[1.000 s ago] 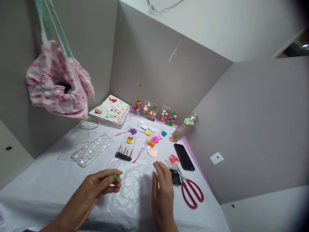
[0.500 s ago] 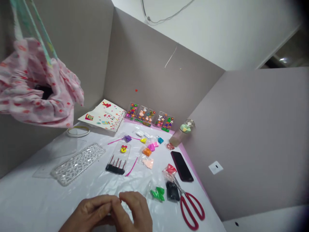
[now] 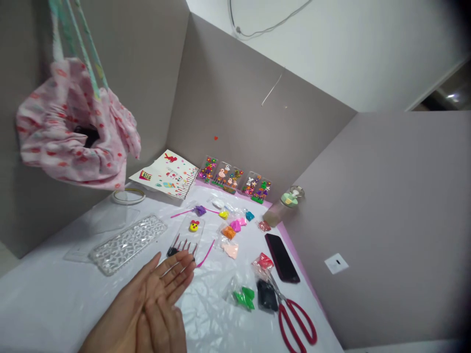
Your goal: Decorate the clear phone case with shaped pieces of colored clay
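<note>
My left hand lies palm up at the lower middle, its fingers stretched out. On its palm press the fingers of my right hand, held close together. A tiny dark speck shows by the right fingertips; what lies under them is hidden. Just beyond the left fingertips is a clear phone case bearing a yellow face with red on top and thin dark stems. The left fingers cover part of its black lower edge. A thin pink strip lies to its right.
Bagged clay lies to the right: green, black, red, orange. Red-handled scissors and a dark phone are near the right edge. A textured clear case lies left; a pink cloth pouch hangs above.
My hands were together at the fingertips; now the left has opened flat, palm up, and the right fingers press on its palm. The view has shifted slightly left.
</note>
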Motion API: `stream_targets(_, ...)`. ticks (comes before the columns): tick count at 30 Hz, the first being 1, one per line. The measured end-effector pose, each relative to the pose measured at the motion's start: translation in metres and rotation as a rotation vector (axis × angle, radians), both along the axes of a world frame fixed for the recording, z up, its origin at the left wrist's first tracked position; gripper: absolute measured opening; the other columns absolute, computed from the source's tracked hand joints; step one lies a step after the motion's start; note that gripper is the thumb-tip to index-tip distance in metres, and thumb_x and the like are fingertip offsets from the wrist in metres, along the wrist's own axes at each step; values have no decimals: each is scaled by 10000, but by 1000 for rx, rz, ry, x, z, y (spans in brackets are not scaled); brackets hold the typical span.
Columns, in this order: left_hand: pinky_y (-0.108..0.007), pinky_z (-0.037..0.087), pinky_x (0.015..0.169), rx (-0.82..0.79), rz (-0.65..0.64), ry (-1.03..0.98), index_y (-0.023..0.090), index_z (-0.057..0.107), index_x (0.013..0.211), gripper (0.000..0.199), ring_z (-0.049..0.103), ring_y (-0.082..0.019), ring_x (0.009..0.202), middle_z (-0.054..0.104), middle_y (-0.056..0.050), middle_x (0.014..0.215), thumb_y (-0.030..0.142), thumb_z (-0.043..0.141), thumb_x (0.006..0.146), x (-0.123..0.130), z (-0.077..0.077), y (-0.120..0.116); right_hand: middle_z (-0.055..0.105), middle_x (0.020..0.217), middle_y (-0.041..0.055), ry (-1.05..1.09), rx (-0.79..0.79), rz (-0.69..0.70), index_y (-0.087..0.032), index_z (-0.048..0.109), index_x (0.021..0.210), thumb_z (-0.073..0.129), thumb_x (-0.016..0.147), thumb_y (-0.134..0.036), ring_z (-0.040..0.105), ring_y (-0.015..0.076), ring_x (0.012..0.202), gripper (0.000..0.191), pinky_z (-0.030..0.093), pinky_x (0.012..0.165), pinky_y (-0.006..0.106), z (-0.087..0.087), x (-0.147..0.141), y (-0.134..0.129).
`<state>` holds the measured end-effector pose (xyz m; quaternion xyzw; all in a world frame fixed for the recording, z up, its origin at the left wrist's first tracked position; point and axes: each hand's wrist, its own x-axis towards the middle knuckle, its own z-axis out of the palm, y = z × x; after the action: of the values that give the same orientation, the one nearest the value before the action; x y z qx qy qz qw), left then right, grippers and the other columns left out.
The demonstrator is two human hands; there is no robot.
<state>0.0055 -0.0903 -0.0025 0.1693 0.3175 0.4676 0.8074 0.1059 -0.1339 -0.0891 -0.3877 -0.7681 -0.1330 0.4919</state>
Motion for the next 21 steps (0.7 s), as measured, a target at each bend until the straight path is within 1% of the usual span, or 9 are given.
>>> stream_targets(2, -510, 576, 1100, -4, 20, -26, 297, 805, 1143, 500, 624, -357, 1360, 774, -75, 1275, 642, 738, 788, -5, -2, 3, 831, 1084, 116, -80, -27, 48, -268, 696, 1331, 653, 948, -221, 808, 336, 1004, 389, 673, 876, 481, -2, 9, 5)
stream_targets(6, -501, 545, 1137, -1, 49, -102, 265, 738, 1283, 499, 605, -336, 1386, 735, -97, 1354, 565, 668, 891, -5, 1, 3, 814, 1167, 123, -227, -74, 70, -256, 704, 1330, 728, 931, -302, 739, 353, 1199, 402, 585, 1059, 535, 8, 24, 9)
stream_targets(8, -512, 516, 1163, -7, 81, -138, 223, 675, 1383, 502, 618, -333, 1373, 717, -128, 1377, 477, 627, 952, 1, 7, 1, 811, 1179, 118, -247, -27, 55, -234, 713, 1301, 722, 949, -297, 709, 331, 1257, 358, 531, 1130, 524, 11, 22, 6)
stream_targets(10, -522, 474, 1192, -60, 122, -226, 145, 561, 1502, 535, 622, -329, 1369, 697, -179, 1395, 371, 553, 1017, 7, 16, -2, 802, 1207, 125, -217, 11, 16, -196, 711, 1293, 682, 980, -283, 684, 313, 1298, 326, 479, 1182, 509, 12, 15, 3)
stream_targets(12, -519, 455, 1201, -161, 74, -308, 81, 472, 1559, 546, 632, -325, 1358, 687, -221, 1394, 325, 448, 1072, 11, 24, -5, 790, 1243, 132, -180, -9, -24, -179, 704, 1303, 643, 1003, -267, 659, 313, 1332, 318, 440, 1212, 516, 12, 9, 0)
stream_targets(13, -514, 458, 1197, -176, 76, -335, 74, 436, 1580, 544, 644, -317, 1345, 690, -225, 1388, 304, 411, 1087, 11, 27, -5, 788, 1249, 132, -165, -16, -36, -179, 704, 1303, 629, 1010, -265, 652, 315, 1340, 314, 428, 1220, 524, 13, 6, -2)
stream_targets(17, -468, 471, 1187, -126, 118, -368, 154, 369, 1625, 537, 687, -271, 1292, 716, -172, 1368, 337, 387, 1120, 7, 32, -4, 810, 1195, 113, -163, 2, 4, -203, 726, 1260, 631, 1014, -278, 666, 306, 1324, 274, 429, 1215, 537, 15, 3, -7)
stream_targets(19, -450, 452, 1203, -130, 95, -376, 153, 412, 1603, 535, 684, -264, 1297, 724, -167, 1354, 380, 405, 1119, 7, 32, -4, 805, 1207, 119, -190, -44, 18, -204, 727, 1265, 635, 1016, -288, 662, 308, 1329, 278, 433, 1210, 544, 17, 5, -8)
stream_targets(21, -434, 411, 1235, -149, 55, -390, 116, 492, 1549, 562, 659, -271, 1328, 723, -183, 1350, 453, 447, 1102, 9, 34, -4, 787, 1245, 149, -187, -77, -24, -172, 716, 1292, 631, 1022, -295, 635, 318, 1360, 309, 405, 1227, 555, 20, 10, -6)
